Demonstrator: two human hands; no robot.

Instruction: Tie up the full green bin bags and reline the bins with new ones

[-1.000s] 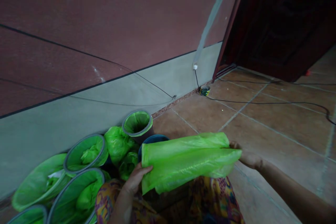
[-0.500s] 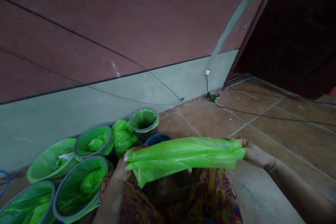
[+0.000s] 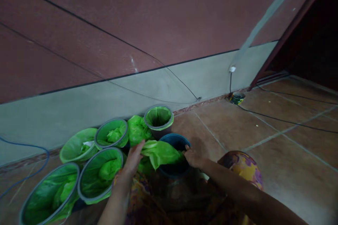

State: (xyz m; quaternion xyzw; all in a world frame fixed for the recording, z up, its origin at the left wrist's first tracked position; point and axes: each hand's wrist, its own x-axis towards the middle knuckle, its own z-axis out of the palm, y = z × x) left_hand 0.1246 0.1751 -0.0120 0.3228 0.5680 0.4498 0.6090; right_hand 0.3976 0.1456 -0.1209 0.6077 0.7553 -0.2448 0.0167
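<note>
A bunched green plastic bag (image 3: 165,153) stretches between my two hands, over the opening of a dark blue bin (image 3: 175,137). My left hand (image 3: 135,157) is closed on the bag's left end, to the left of the bin. At the bin's right rim is my right hand (image 3: 194,156), its fingers curled around the bag's other end; whether they also touch the rim I cannot tell. Part of the bag sags into the bin. Just behind stands a grey-rimmed bin (image 3: 158,129) lined with green plastic, and beside it lies a crumpled green bag (image 3: 138,128).
Several more bins lined with green plastic crowd the left, among them a front bin (image 3: 76,197). A blue cable (image 3: 29,144) curls at far left. Along the wall (image 3: 185,81) stands a small tin (image 3: 237,97); a black cord (image 3: 285,123) crosses the tiled floor.
My hands have come closer together and my right hand has moved left to the blue bin. The bag, previously stretched wide, is now bunched and partly lowered into the bin. The view has shifted left.
</note>
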